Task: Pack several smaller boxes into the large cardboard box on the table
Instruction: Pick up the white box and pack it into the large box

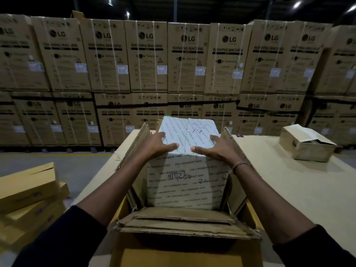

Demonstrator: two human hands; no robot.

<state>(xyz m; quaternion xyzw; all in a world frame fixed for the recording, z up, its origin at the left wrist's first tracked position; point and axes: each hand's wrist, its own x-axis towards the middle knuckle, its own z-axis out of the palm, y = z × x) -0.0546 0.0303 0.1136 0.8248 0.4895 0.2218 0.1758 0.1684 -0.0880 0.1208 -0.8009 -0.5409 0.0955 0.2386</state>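
Setting: warehouse, dim light; a wall of stacked LG washing machine cartons (148, 56) fills the background.
Surface (289, 180): covered in plain brown card, carries the work.
Large cardboard box (185, 228): stands open on the surface at the near edge, flaps up at left and right, near flap folded down toward the viewer.
White taped box (185, 170): sits upright between the side flaps of the large cardboard box, lower part inside, top well above the rim. Wrapped in printed white tape; handwriting on the front face and "14" on top.
Left hand (159, 145): fingers spread and curled over the top left edge of the white taped box, thumb on the front edge; gripping it.
Right hand (213, 149): mirrors the left on the top right edge, fingers wrapped over, thumb forward; gripping it. Thin band on the wrist.
Small open box (306, 147): on the far right of the surface, well apart, flaps loose.
Flat brown cartons (28, 199): stacked at left, beside the surface; what they rest on, cannot tell.
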